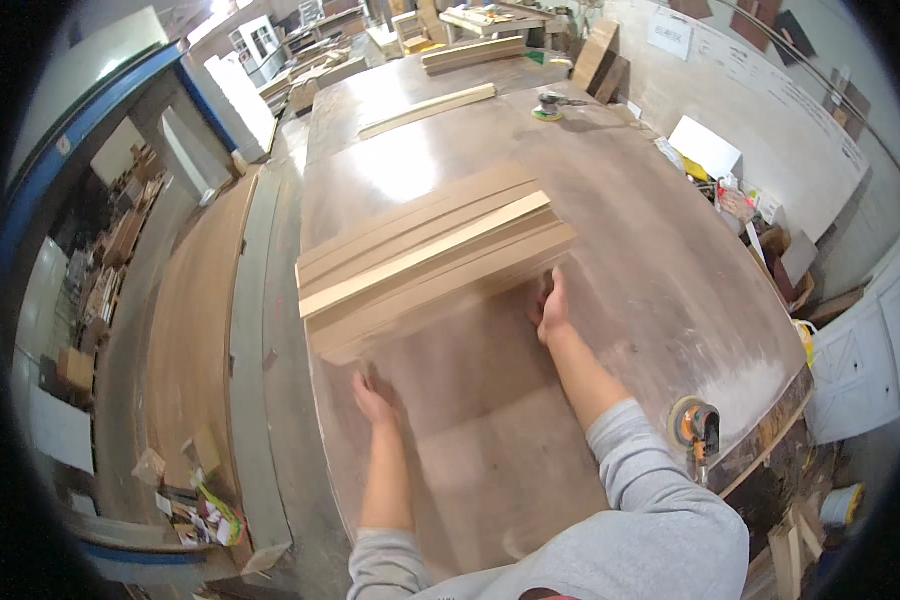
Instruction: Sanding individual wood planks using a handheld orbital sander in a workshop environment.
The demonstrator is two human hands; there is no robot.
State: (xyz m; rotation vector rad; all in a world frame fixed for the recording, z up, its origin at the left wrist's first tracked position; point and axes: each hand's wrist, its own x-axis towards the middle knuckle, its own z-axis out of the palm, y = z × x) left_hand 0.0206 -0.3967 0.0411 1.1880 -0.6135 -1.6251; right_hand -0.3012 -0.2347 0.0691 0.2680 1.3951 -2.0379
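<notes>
Several long brown wooden boards lie side by side on a large brown table, slanting up to the right. Among them runs a paler strip. My left hand is just below the near left corner of the boards, its thumb and fingers apart. Below the near right corner is my right hand, palm turned inward with fingers loosely curved and apart. Nothing shows in either hand. Whether the fingertips touch the boards' near edge is hard to tell, as that edge is slightly blurred.
An orange-and-black sander rests at the table's right edge, another sander farther back. Pale wood strips lie across the far part. A whiteboard and cluttered items stand along the right. At left is a large brown panel.
</notes>
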